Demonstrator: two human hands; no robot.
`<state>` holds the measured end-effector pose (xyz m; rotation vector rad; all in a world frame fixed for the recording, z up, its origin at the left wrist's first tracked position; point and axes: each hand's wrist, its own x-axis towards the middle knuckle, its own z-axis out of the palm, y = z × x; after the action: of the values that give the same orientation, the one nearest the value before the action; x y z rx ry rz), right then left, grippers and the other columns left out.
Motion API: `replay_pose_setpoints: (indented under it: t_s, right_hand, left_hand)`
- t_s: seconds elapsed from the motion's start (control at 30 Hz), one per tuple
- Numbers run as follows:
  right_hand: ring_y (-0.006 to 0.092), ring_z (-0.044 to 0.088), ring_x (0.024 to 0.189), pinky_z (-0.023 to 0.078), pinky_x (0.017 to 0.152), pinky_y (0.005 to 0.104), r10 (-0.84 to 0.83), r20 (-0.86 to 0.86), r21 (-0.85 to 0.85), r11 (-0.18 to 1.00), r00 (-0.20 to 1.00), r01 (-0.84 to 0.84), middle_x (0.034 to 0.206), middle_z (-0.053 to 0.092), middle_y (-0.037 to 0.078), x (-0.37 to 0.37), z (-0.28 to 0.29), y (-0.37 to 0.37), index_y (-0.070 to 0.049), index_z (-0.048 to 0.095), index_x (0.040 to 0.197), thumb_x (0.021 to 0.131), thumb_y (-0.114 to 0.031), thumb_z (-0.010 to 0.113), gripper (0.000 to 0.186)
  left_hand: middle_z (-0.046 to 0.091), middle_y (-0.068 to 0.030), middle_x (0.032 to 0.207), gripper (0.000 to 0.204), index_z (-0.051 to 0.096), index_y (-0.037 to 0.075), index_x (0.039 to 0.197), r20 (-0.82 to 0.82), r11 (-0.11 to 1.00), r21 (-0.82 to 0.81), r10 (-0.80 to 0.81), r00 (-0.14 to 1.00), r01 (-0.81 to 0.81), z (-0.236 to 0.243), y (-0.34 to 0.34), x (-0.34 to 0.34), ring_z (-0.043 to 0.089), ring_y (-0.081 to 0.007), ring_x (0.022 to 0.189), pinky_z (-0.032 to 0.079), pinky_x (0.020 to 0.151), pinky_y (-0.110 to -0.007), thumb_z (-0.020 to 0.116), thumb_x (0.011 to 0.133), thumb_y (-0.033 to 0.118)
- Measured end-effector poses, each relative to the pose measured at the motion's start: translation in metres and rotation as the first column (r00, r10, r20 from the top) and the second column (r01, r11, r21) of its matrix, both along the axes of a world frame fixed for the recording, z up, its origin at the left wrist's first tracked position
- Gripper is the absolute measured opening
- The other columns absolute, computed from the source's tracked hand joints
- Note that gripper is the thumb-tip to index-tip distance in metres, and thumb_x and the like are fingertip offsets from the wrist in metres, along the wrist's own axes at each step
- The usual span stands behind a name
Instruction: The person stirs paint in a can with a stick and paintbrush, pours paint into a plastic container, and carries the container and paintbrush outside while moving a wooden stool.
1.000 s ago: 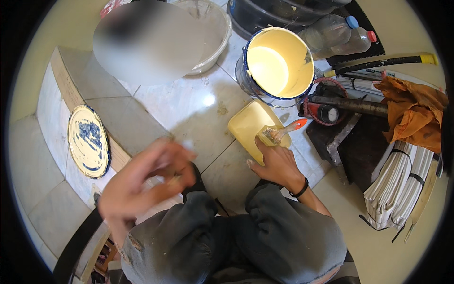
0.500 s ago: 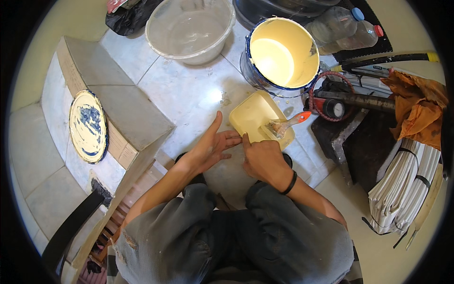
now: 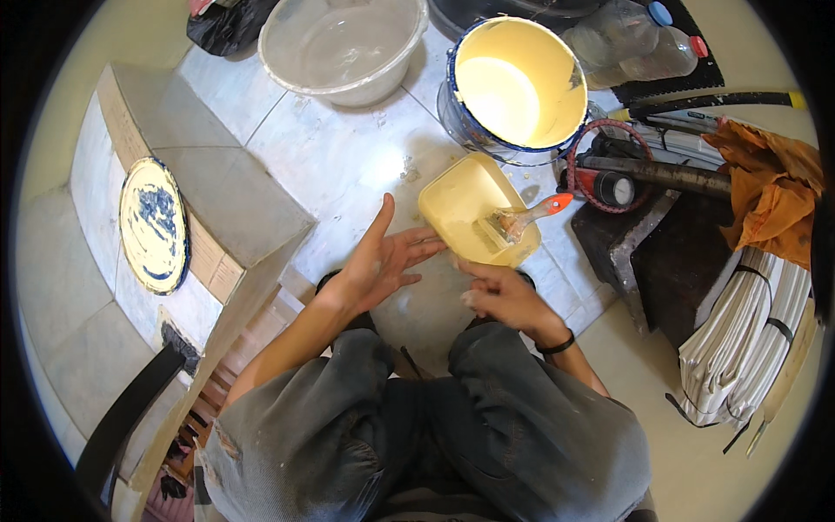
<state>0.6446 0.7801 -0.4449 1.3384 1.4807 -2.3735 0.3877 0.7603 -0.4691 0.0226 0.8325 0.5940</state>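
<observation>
At the top, a whitish basin point(image 3: 383, 80) near a black bag point(image 3: 230, 28); at upper right, two clear bottles point(image 3: 609, 39) (caps blue and red); lower, an orange cloth point(image 3: 770, 187) near strapped white bundles point(image 3: 726, 335)

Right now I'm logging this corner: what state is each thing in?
Bucket: upright, open, pale yellow inside
Lid: off, streaked cream and blue
Tray: upright, open
Brush: bristles in tray, handle over its edge
Basin: upright, open
Blue-capped bottle: closed
Red-capped bottle: closed
Orange cloth: crumpled
White bundle: tied
Black bag: crumpled
Left hand: open, thumb out
Right hand: partly curled, forefinger extended
</observation>
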Motion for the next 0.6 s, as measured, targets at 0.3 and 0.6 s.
replay_pose_setpoints:
  t_s: [0.3, 0.6]
  right_hand:
    - [0.0045, 0.046, 0.058, 0.033, 0.052, 0.02, -0.167, 0.002, -0.278, 0.947, 0.986, 0.161, 0.07, 0.059, -0.001, 0.007, -0.003, 0.008, -0.007, 0.027, 0.164, 0.098, -0.013, 0.058, 0.073]
    - [0.01, 0.057, 0.057, 0.044, 0.054, 0.0284, 0.21, 0.179, 0.149, 0.96, 0.961, -0.237, 0.066, 0.064, 0.005, -0.008, 0.011, -0.004, -0.001, 0.015, 0.164, 0.095, -0.012, 0.063, 0.085]
  left_hand:
    - [0.036, -0.0246, 0.162, 0.119, 0.033, -0.001, 0.159, 0.046, 0.998, -0.064, 0.008, 0.999, -0.005, -0.001, -0.004, 0.004, 0.017, -0.0358, 0.157, -0.005, 0.122, -0.063, 0.018, 0.088, 0.093]
    - [0.044, -0.0228, 0.158, 0.117, 0.031, -0.002, 0.16, 0.063, 0.999, -0.017, 0.046, 0.997, -0.045, 0.001, -0.007, 0.007, 0.019, -0.0302, 0.157, -0.009, 0.122, -0.061, 0.021, 0.09, 0.091]
